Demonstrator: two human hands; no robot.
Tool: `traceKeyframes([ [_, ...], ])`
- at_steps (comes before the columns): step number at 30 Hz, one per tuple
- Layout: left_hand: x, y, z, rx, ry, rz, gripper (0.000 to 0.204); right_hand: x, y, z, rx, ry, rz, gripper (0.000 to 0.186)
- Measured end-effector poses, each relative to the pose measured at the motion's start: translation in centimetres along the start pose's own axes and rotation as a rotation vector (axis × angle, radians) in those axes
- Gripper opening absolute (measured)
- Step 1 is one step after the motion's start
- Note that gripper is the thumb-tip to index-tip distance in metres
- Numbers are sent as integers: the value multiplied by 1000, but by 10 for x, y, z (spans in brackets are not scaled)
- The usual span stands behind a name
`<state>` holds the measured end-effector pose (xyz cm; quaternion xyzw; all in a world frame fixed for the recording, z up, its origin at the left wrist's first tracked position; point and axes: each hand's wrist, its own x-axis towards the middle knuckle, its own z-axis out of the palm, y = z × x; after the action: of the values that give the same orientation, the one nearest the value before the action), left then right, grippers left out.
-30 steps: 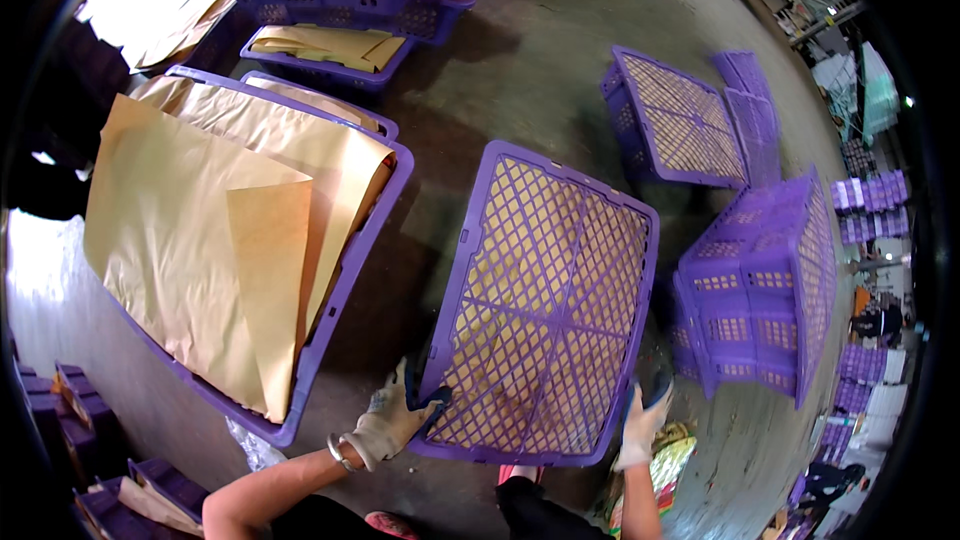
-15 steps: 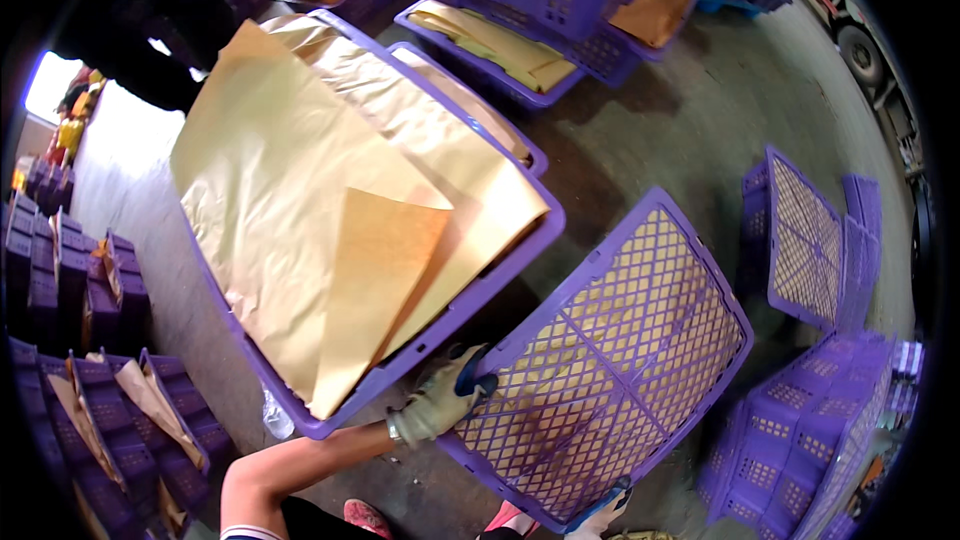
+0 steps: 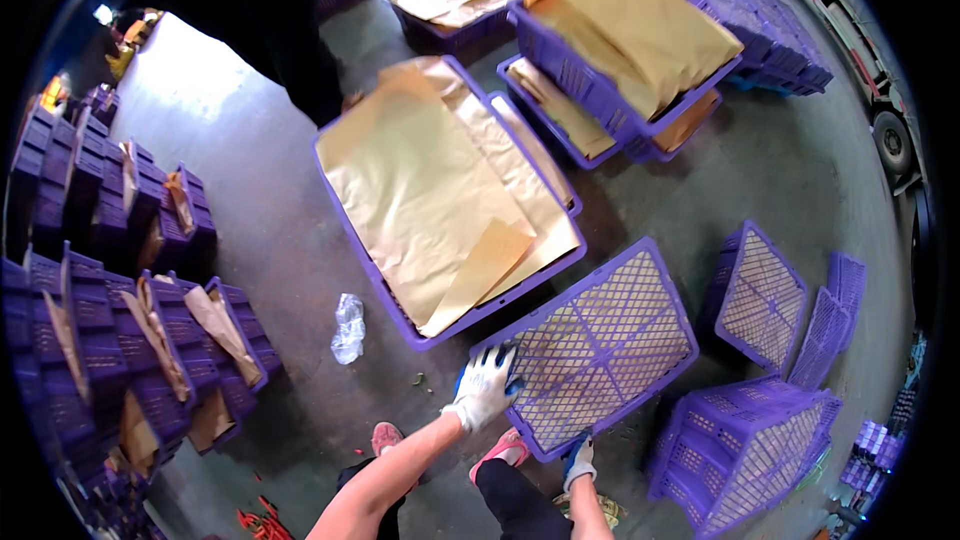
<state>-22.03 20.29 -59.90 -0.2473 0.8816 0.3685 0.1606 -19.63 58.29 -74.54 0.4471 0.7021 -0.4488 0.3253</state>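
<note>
Look at that left hand (image 3: 487,385): gloved, it grasped the left edge of the purple lattice crate (image 3: 605,350), fingers along the rim. The right hand (image 3: 580,460) touched the near edge, though whether it was clenched there, you couldn't tell. The crate sat slantwise ahead of and between both hands, and tight quarters they were! Straight ahead of the left hand, the rim of the paper-lined crate (image 3: 500,302) ran just beside the lattice crate's far-left edge, with brown paper (image 3: 420,190) spread across its top. Over to the right hand's right, a tipped purple crate (image 3: 740,450) stood close to the lattice crate's right corner. The roomier side? Left of the left hand, where floor (image 3: 285,310) stretched past a clear plastic bag (image 3: 348,328) toward rows of stacked crates (image 3: 150,340). Pink shoes (image 3: 500,448) showed between the hands, just below the crate.
</note>
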Motion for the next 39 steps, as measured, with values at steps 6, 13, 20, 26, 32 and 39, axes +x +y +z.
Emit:
traceKeyframes([
  [6, -186, 24, -93, -349, 207, -417, 47, -129, -60, -47, -198, -257, 76, 10],
  [13, -276, 38, -161, -928, 500, -771, 16, -201, -116, -83, 46, -464, 328, 10],
  [20, -308, 55, -176, -1240, 337, -977, 14, -304, -206, -70, -114, -353, 201, 12],
  [26, -291, 54, -187, -1346, 103, -994, 22, -340, -230, -99, -135, -391, 170, 18],
  [32, -271, 40, -208, -1387, 58, -977, 23, -379, -266, -118, -102, -263, 139, 16],
  [39, -245, 25, -223, -1424, 49, -1039, 23, -408, -283, -137, 39, -214, 184, 15],
])
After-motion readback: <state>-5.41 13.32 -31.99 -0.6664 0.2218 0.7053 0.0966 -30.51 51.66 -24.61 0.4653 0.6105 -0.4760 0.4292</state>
